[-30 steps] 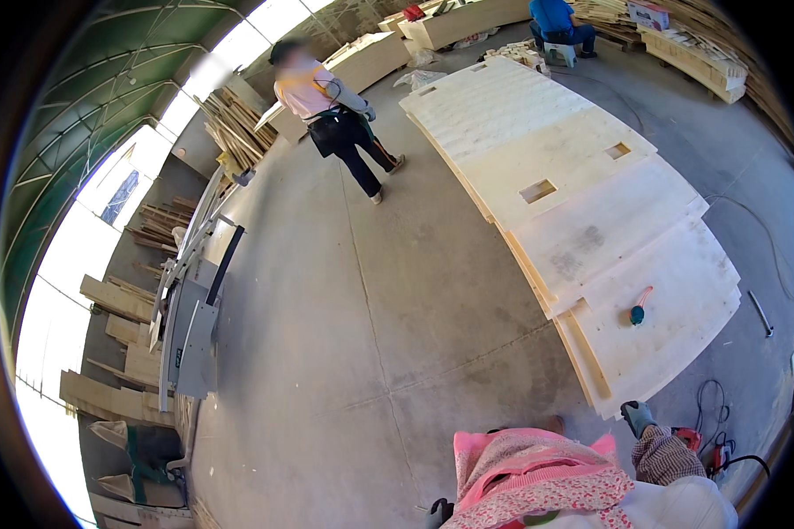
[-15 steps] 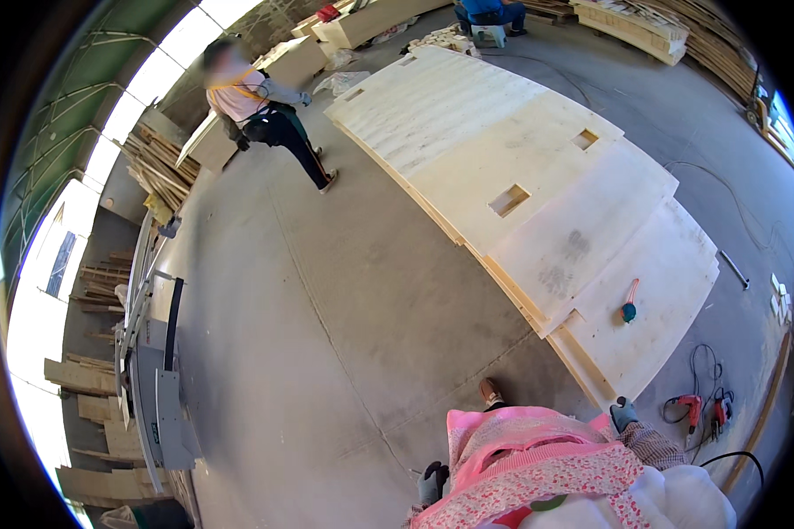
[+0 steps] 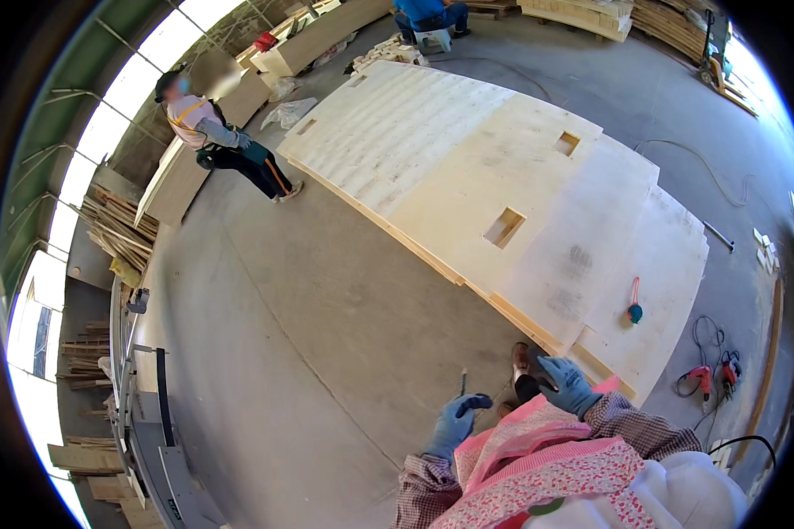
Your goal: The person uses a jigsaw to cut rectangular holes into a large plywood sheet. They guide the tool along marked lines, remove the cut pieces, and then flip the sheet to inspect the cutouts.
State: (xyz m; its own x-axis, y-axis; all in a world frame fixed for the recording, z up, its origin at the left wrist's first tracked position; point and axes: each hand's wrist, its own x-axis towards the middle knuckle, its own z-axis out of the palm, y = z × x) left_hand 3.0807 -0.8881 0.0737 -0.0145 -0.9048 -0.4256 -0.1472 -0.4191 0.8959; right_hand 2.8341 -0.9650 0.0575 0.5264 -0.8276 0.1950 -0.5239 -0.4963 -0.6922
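My left hand (image 3: pixel 453 425), in a blue work glove, is closed around a thin pencil-like stick (image 3: pixel 464 381) that points up from its fingers. My right hand (image 3: pixel 570 386), gloved too, has thumb and fingers apart with nothing seen in them. It is beside the near end of a long, pale plywood panel assembly (image 3: pixel 468 181) low over the floor; I cannot tell whether it touches the wood. Rectangular openings are cut through the sheets. On the nearest sheet lies a teal tape-measure-like tool (image 3: pixel 635 313) with an orange strap.
Two red power tools (image 3: pixel 700 377) with black cords lie at the right, and a hammer-like tool (image 3: pixel 720 236) is beside the panel. A co-worker (image 3: pixel 225 141) stands at the far left; another person (image 3: pixel 428 13) sits at the back. A machine (image 3: pixel 163 423) stands left.
Both my hands have come up and closer together in front of me. My right hand has left the panel's near corner. The standing co-worker has turned toward the panel.
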